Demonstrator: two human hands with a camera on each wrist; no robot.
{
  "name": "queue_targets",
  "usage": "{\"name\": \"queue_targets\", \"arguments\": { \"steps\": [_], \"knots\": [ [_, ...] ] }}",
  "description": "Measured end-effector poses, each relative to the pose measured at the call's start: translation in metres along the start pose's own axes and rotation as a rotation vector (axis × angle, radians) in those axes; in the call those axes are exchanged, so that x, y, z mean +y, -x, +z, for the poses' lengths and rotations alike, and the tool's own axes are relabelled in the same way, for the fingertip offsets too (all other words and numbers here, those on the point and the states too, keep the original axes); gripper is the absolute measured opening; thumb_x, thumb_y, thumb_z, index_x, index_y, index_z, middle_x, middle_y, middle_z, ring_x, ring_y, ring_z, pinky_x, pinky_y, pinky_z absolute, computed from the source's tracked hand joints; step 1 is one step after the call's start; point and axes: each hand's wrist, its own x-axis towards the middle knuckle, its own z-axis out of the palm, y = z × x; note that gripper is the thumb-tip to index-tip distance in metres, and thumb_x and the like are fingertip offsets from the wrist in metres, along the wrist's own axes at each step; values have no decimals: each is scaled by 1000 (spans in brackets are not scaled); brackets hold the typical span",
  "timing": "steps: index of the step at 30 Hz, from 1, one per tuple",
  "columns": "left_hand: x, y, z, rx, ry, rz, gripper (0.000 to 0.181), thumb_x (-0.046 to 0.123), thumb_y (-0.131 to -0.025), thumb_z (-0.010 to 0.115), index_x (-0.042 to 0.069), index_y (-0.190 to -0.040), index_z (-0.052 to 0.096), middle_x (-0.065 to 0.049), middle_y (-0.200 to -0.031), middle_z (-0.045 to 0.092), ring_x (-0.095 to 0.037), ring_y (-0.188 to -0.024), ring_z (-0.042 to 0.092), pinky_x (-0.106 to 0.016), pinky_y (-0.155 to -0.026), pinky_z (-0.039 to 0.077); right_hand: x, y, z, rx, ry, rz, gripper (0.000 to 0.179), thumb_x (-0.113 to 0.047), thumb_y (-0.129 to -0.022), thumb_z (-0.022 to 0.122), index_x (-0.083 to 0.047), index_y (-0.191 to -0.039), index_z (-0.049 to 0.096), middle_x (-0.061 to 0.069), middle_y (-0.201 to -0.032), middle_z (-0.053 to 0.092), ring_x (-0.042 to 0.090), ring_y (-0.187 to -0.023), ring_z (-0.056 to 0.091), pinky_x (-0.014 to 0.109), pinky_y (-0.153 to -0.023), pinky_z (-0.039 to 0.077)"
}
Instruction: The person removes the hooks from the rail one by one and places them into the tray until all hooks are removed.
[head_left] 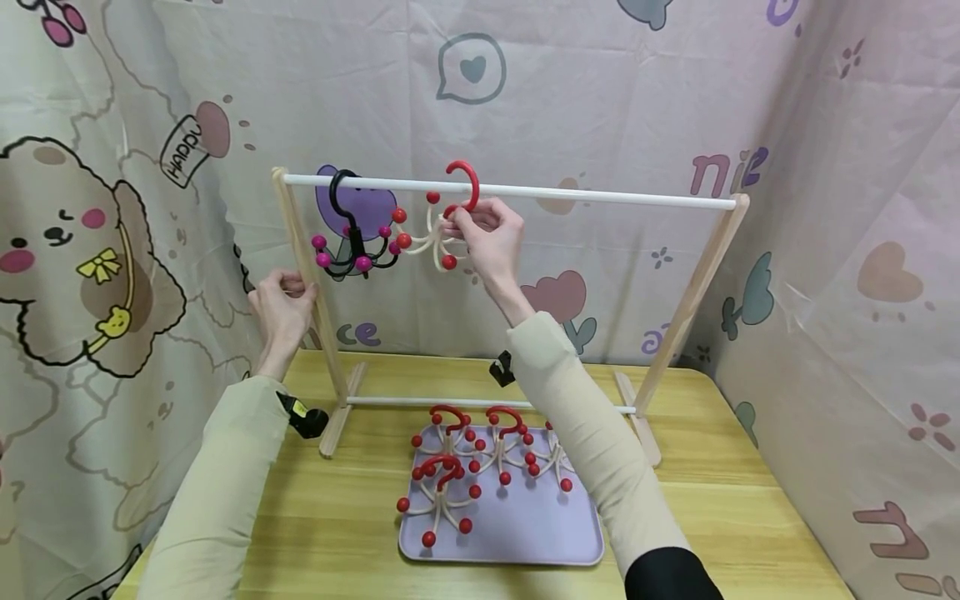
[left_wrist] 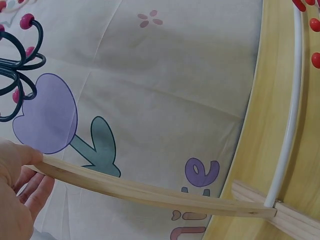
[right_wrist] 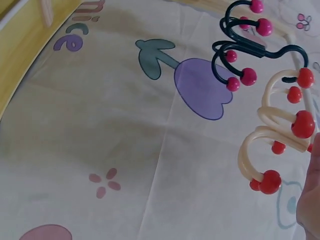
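Note:
My right hand [head_left: 491,242] pinches the red hook of a cream multi-arm hanger [head_left: 432,237] with red ball tips. The hook's curve [head_left: 471,177] rises above the rack's white top bar [head_left: 615,195]; I cannot tell whether it bears on the bar. To its left, a black multi-arm hanger [head_left: 355,242] with magenta balls hangs from that bar. My left hand [head_left: 283,310] holds the rack's left wooden post [head_left: 330,342]. In the left wrist view, the thumb lies on the post [left_wrist: 150,189] with fingers beneath. The right wrist view shows the cream hanger's arms [right_wrist: 280,115] beside the black hanger [right_wrist: 245,47].
On the wooden table [head_left: 720,517] a lilac tray [head_left: 525,533] carries several more cream hangers, one [head_left: 442,504] near its front left. A white lower bar [head_left: 420,402] runs behind the tray. The right post [head_left: 693,300] slants outward. Printed curtains [head_left: 847,333] enclose the table.

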Motion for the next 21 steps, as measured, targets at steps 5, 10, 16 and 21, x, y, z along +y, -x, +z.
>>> {"name": "queue_targets", "arguments": {
  "steps": [5, 10, 16, 21],
  "knots": [
    [-1, 0, 0, -4, 11, -1, 26, 11, -92, 67, -4, -113, 68, -25, -107, 74, -14, -85, 56, -45, -105, 39, 0, 14, -21, -13, -42, 26, 9, 4, -91, 67, 9, -98, 65, 17, -87, 76, 13, -68, 75, 32, -71, 63],
    [0, -2, -1, 3, 4, 3, 26, 11, -92, 68, -3, -113, 69, -24, -107, 74, 4, -73, 45, -44, -102, 44, 0, 33, -47, -45, -44, 28, 13, 5, -91, 66, 15, -99, 63, 3, -79, 76, 13, -67, 75, 31, -70, 62],
    [0, -2, -1, 0, 13, -6, 26, 10, -91, 68, -3, -113, 69, -24, -107, 74, -14, -86, 56, -44, -105, 41, 4, 61, -79, -100, -23, 76, 12, 5, -91, 66, 14, -97, 63, 1, -78, 77, 13, -68, 75, 30, -70, 62],
    [0, -1, -1, -22, 34, -19, 27, 10, -91, 67, -4, -114, 67, -26, -110, 72, -36, -114, 57, -46, -110, 34, 8, 88, -106, -167, -3, 134, 8, 5, -91, 66, 12, -96, 65, 2, -79, 78, 14, -69, 76, 28, -68, 62]
  ]
}}
